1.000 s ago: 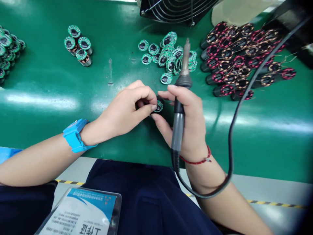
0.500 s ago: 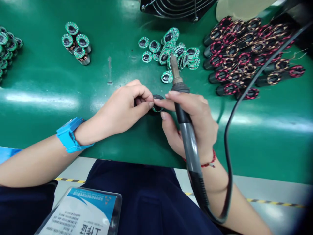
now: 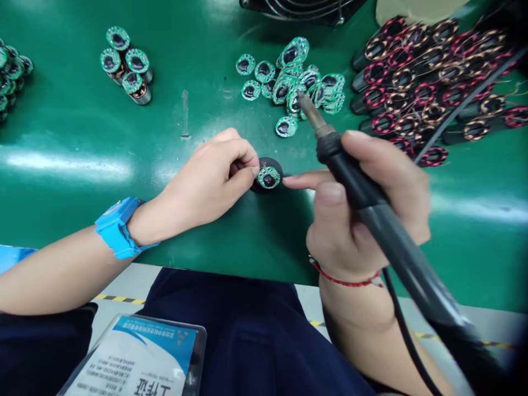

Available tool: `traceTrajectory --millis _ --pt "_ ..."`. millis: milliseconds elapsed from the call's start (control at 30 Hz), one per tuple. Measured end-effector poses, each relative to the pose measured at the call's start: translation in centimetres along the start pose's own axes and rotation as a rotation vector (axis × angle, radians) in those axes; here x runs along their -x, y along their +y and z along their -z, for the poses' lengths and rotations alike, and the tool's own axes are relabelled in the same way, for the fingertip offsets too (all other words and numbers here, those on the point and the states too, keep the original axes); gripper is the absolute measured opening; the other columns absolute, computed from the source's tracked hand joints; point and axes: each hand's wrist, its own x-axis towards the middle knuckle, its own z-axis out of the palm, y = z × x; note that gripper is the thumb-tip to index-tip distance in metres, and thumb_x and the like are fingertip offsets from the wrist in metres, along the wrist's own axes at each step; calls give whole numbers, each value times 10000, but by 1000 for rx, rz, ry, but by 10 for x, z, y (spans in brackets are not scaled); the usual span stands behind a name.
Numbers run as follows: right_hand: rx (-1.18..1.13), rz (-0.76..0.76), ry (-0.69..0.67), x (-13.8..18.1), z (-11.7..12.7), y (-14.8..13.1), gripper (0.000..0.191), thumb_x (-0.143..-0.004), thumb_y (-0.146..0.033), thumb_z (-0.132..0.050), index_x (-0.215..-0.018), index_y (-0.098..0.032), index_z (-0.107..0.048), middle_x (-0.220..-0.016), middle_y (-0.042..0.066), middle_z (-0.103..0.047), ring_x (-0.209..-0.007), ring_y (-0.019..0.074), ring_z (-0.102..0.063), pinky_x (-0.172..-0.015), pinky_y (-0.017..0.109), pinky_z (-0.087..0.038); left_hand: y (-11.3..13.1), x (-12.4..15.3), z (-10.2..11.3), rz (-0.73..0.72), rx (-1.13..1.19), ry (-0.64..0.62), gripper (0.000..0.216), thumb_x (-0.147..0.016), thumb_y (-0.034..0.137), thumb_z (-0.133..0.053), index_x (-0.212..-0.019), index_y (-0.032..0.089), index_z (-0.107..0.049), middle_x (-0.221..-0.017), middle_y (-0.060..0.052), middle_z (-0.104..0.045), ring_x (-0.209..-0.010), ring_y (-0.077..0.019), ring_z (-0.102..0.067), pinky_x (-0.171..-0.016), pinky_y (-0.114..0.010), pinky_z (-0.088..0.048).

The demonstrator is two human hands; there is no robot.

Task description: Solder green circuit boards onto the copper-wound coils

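My left hand (image 3: 223,176) is closed in a pinch at the left edge of a round green circuit board (image 3: 274,175). That board lies on a black round base (image 3: 275,163) on the table; whatever is between the fingertips is hidden. In my right hand (image 3: 367,203) is a soldering iron (image 3: 381,220), its grey and black handle gripped and its metal tip pointing up and left. The right index finger stretches toward the board's right edge, just beside it. A blue wristband (image 3: 119,228) is on my left wrist.
Loose round circuit boards (image 3: 289,82) lie in a heap beyond my hands. Wire-wound cylinders (image 3: 429,93) stand grouped at right, below the iron's cable. Several board-topped cylinders (image 3: 127,63) stand at left, with more stacked boards (image 3: 10,71) farther left. A fan grille (image 3: 305,8) is at the back.
My right hand has moved right, away from the board, and the iron has swung to a slant. The circuit board is now uncovered. My left hand has stayed in place.
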Motion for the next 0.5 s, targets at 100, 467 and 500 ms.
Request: traceTrajectory --millis 100,467,500 --pt "2 88 124 -2 -2 1 290 -955 -399 -569 -1227 -349 -658 -1091 13 -695 -713 169 -735 -588 330 -615 1 0 -1 5 -8 -1 142 -866 88 -571 -774 175 -632 -801 0 -580 -668 -93 -491 -651 -257 -452" --pt "-12 131 381 -5 -3 -3 334 -917 -501 -619 -873 -203 -763 -541 3 -615 -625 165 -718 -396 225 -441 2 -2 -1 32 -28 8 146 -865 97 -559 -758 178 -613 -780 1 -586 -659 -93 -503 -644 -274 -457" --pt "-1 132 364 -4 -2 -4 335 -922 -497 -613 -871 -199 -757 -525 1 -606 -620 168 -717 -401 234 -445 2 -2 -1 34 -26 8 143 -863 97 -561 -759 177 -617 -784 0 -587 -655 -91 -501 -644 -274 -455"
